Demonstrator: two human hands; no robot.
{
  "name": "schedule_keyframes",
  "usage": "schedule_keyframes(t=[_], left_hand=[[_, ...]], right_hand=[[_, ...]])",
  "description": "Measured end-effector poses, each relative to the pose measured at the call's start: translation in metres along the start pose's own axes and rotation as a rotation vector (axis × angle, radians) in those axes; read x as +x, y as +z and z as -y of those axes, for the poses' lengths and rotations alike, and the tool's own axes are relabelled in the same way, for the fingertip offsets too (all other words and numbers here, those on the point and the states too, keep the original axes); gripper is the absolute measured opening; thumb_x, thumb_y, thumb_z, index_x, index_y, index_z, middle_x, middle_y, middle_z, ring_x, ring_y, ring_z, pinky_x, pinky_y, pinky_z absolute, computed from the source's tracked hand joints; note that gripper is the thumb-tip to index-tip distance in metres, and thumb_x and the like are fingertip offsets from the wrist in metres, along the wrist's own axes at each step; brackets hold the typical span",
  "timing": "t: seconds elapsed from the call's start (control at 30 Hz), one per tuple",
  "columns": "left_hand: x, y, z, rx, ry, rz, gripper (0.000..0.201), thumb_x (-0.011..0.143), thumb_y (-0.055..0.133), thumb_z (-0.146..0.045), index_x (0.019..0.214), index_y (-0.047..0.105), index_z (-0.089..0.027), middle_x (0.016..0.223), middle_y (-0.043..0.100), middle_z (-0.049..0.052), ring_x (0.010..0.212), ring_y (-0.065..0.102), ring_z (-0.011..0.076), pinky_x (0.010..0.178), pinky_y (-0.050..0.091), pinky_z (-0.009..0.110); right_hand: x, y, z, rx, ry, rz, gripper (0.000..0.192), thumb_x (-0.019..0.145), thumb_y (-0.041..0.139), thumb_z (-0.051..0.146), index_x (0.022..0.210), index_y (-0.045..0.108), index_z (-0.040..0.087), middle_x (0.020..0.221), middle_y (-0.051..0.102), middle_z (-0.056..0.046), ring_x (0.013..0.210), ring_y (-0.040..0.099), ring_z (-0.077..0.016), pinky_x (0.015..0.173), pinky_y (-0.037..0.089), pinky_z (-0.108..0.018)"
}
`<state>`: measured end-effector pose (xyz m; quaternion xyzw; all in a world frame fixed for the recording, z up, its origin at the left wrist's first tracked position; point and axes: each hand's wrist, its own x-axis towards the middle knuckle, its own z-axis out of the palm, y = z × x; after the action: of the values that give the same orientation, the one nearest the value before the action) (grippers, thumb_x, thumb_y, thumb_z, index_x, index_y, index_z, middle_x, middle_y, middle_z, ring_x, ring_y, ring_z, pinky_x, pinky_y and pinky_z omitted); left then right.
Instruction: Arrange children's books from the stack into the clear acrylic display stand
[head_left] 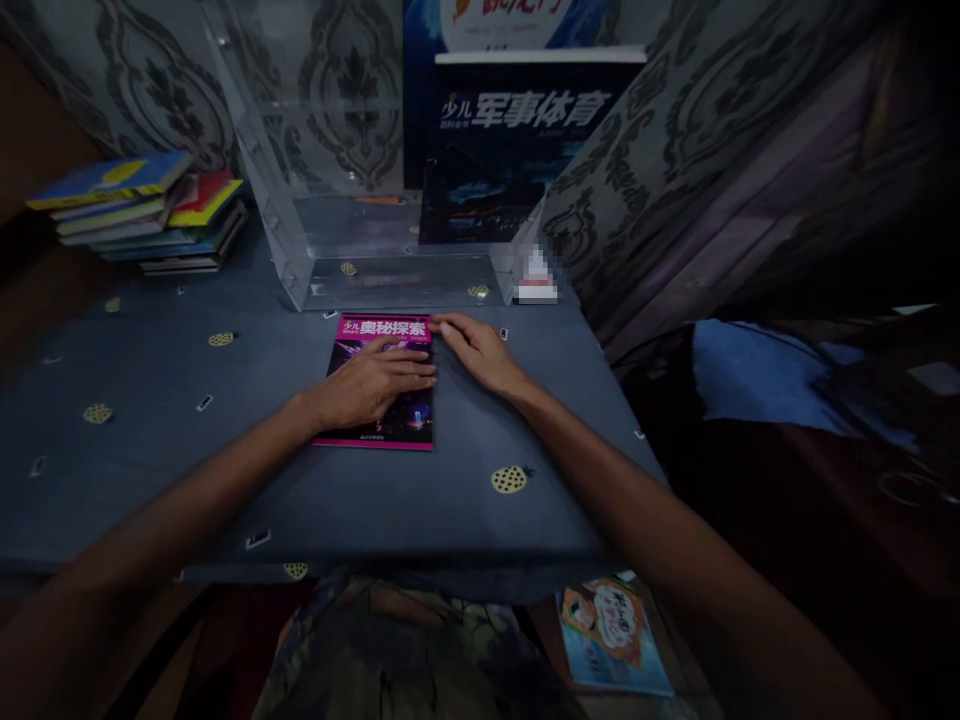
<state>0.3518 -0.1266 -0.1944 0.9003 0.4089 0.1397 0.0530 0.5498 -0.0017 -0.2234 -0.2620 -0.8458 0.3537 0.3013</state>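
A clear acrylic stand (375,270) sits behind the thin pink-covered book (381,420) on the blue cloth-covered surface (225,460). Left hand (371,385) lies flat on it, right hand (480,352) touches its edge; neither grip is closed.

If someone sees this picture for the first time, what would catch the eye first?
Probably the bright magenta book lying flat mid-table on the dark blue cloth, with the left hand flat on its cover and the right hand at its upper right edge. Next, the book stack at far left and the clear acrylic stand behind.
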Motion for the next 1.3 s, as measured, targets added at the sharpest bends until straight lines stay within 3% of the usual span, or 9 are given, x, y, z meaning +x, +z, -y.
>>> schedule_keyframes(t=[0.47, 0.73, 1.0, 1.13, 1.3], left_hand=[[-0.022, -0.001, -0.039, -0.041, 0.065, 0.064, 0.049, 0.09, 0.047, -0.006, 0.134, 0.061, -0.023, 0.139, 0.065, 0.005, 0.139, 0.051, 0.023, 0.121, 0.025, 0.054], [-0.033, 0.0, -0.064, 0.02, 0.075, 0.035, 0.045, 0.094, 0.042, -0.006, 0.133, 0.061, -0.019, 0.137, 0.066, 0.006, 0.134, 0.055, 0.0242, 0.115, 0.034, 0.052], [-0.042, 0.014, -0.106, 0.24, -0.118, -0.038, 0.042, 0.096, 0.044, -0.009, 0.135, 0.057, -0.01, 0.139, 0.064, 0.012, 0.132, 0.054, 0.028, 0.113, 0.034, 0.052], [-0.042, 0.023, -0.125, 0.297, -0.253, -0.067, 0.038, 0.099, 0.044, -0.015, 0.135, 0.057, -0.01, 0.137, 0.065, 0.013, 0.132, 0.053, 0.0268, 0.115, 0.03, 0.05], [-0.041, 0.028, -0.134, 0.293, -0.324, -0.073, 0.04, 0.1, 0.041, -0.015, 0.138, 0.053, -0.009, 0.136, 0.064, 0.014, 0.13, 0.053, 0.0257, 0.115, 0.03, 0.047]], right_hand=[[-0.001, -0.001, 0.003, 0.003, 0.003, 0.004, 0.041, 0.103, 0.041, 0.045, 0.123, 0.067, 0.02, 0.121, 0.074, -0.009, 0.114, 0.067, -0.0232, 0.101, 0.049, -0.043], [-0.004, 0.002, 0.001, -0.081, -0.029, 0.01, 0.038, 0.101, 0.043, 0.039, 0.126, 0.064, 0.018, 0.122, 0.072, -0.011, 0.112, 0.067, -0.0238, 0.1, 0.05, -0.043], [-0.034, 0.014, 0.03, -0.41, -0.172, 0.095, 0.043, 0.098, 0.051, 0.037, 0.135, 0.059, 0.016, 0.141, 0.061, -0.016, 0.136, 0.049, -0.0327, 0.113, 0.038, -0.056], [-0.069, 0.019, 0.051, -0.366, -0.227, 0.177, 0.042, 0.102, 0.042, 0.03, 0.139, 0.055, 0.018, 0.144, 0.059, -0.015, 0.141, 0.048, -0.0286, 0.116, 0.038, -0.056], [-0.094, 0.014, 0.06, -0.337, -0.189, 0.231, 0.043, 0.104, 0.037, 0.029, 0.144, 0.051, 0.019, 0.15, 0.055, -0.014, 0.145, 0.044, -0.0255, 0.118, 0.037, -0.057]])
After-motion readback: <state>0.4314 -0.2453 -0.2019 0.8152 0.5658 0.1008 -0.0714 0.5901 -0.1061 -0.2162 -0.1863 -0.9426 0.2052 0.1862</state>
